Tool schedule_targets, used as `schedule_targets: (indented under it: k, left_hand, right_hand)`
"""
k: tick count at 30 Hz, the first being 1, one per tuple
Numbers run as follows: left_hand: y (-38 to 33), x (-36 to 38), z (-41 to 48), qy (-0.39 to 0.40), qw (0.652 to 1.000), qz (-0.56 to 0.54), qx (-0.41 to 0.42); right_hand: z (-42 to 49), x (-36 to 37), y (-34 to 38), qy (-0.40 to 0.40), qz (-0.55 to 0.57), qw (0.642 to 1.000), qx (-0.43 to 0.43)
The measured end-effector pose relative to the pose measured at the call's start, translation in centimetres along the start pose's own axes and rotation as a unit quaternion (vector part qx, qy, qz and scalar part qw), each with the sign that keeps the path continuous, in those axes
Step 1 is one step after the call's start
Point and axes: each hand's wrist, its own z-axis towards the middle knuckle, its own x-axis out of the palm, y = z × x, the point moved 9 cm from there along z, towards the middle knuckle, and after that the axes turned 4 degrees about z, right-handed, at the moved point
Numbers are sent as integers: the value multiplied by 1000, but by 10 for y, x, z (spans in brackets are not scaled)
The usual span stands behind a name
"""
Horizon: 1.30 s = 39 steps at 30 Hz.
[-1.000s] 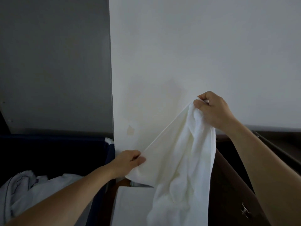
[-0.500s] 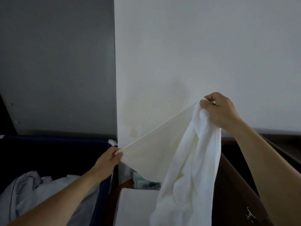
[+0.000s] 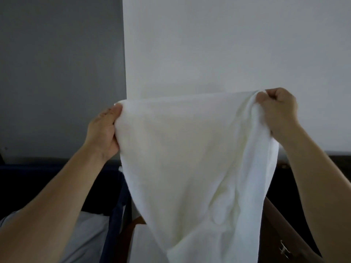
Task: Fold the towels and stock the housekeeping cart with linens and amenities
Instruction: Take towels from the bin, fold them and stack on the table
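Head view. We find the left hand (image 3: 103, 130) and the right hand (image 3: 277, 109) raised and well apart, with a white towel (image 3: 190, 158) stretched between them.

- Left hand: it pinches one top corner of the towel, with the thumb lying along the edge.
- Right hand: it is curled into a fist round the opposite top corner, where the cloth bunches.
- Towel: the top edge runs taut from hand to hand and is slightly higher at the right hand. The body hangs below both hands and narrows downward.

Beyond the right hand stands a white wall (image 3: 228, 44), and beyond the left hand a grey wall (image 3: 57, 63). Below the left hand we see a dark blue bin (image 3: 115, 215) holding pale linen (image 3: 89, 234). Below the right hand lies a brown panel (image 3: 275, 224) with a small metal fitting (image 3: 284, 250).
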Motion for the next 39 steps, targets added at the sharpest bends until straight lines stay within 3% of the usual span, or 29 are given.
schedule_targets:
  k: [2,6,9,12,17,18,19,20,21,23,28,31,39]
  left_hand:
    - [19,8,-3,-3,999,22,-46]
    - [83,14,-18,-17,987,110,-120]
    - [123,16,-27,-24,975,174,-138]
    - [142,14,-38,-56,956,252,-138]
    - [172,-13,-46,-144,949,207,-189]
    - [169,-22,-48,-167,931,253,-202]
    - [167,-32,-47,-165,888,383,-191]
    - [165,-46,-41,-191,880,393,-190]
    - [171,-57,-39,-229,902,300,-211]
    - [172,-56,-47,-237,909,241,-245]
    - [187,10,-80,-120,943,243,-192]
    - [190,37,-94,-63,947,253,-190]
    - [196,42,-104,-27,959,216,-182]
  right_hand:
    - [-10,15,-14,18,-29,999,19]
    - [-61,76,-62,166,-146,975,27]
    - [-102,100,-91,209,-135,968,45]
    - [-128,102,-107,179,-95,976,75]
    - [-146,87,-136,123,-67,978,153]
    - [-145,81,-142,108,-69,978,163]
    - [-143,73,-148,93,-71,978,170]
    - [-141,66,-153,81,-71,978,176]
    - [-140,61,-158,76,-71,978,183]
    - [-144,63,-159,87,-73,976,188]
    - [-182,117,-115,160,-82,977,117]
    - [-202,139,-97,197,-90,973,75]
    - [-221,148,-92,241,-113,964,15]
